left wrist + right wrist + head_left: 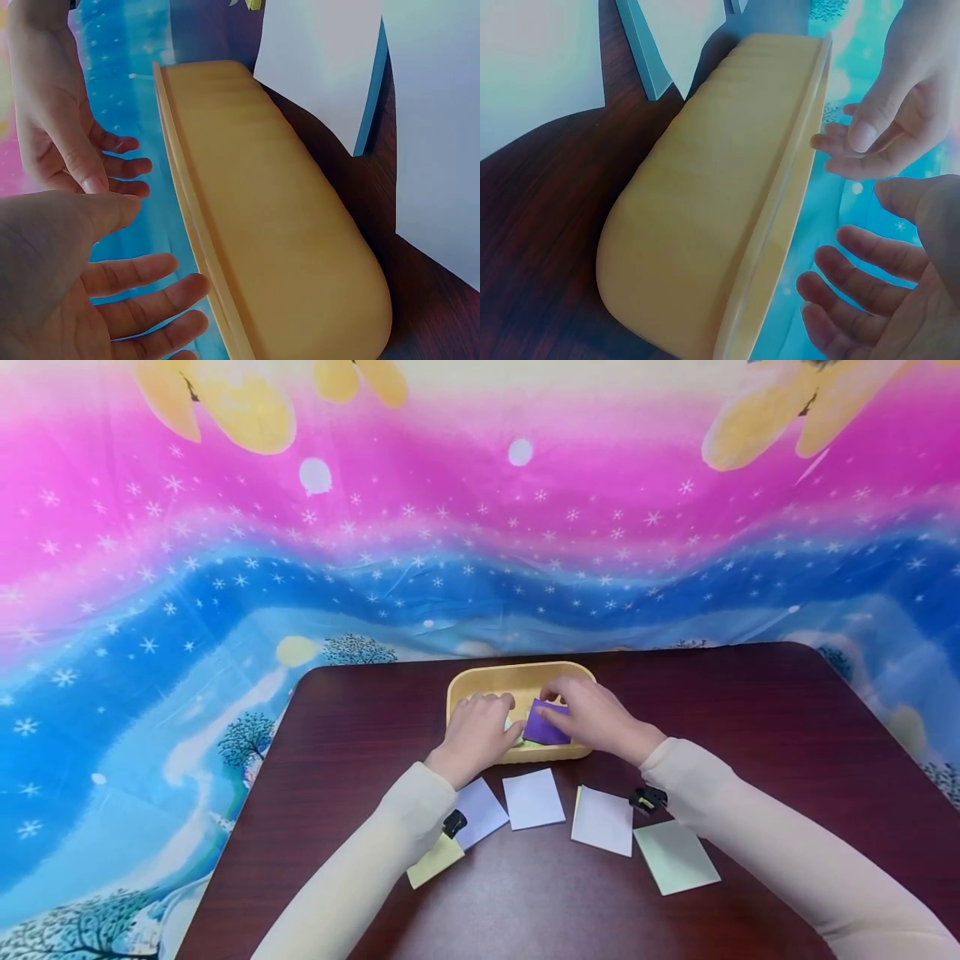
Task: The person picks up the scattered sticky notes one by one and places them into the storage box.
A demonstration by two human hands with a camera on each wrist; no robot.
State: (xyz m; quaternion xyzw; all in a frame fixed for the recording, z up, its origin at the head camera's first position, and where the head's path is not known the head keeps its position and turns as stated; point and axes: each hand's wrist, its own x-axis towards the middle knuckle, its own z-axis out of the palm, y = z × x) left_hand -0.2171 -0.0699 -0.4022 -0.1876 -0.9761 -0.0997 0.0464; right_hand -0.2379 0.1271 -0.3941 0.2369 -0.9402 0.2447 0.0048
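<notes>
A yellow plastic basket (540, 755) stands toward the table's far edge, and both hands are over it. Inside lies a purple sticky-note pad (547, 732), with pale pieces partly hidden by the left hand. My right hand (596, 714) hovers at the purple pad, its thumb overlapping it in the head view. My left hand (476, 735) is above the basket's left part. In the left wrist view the left hand (60, 285) has loosely bent, spread fingers and nothing between them. The right hand (900, 292) looks equally loose and holds nothing in the right wrist view.
Sticky-note pads lie in an arc before the basket: yellow (435, 862), lavender (482, 814), white (534, 799), another whitish one (603, 822) and pale green (677, 857). The dark wooden table (780, 735) meets a printed cloth (480, 527) behind it.
</notes>
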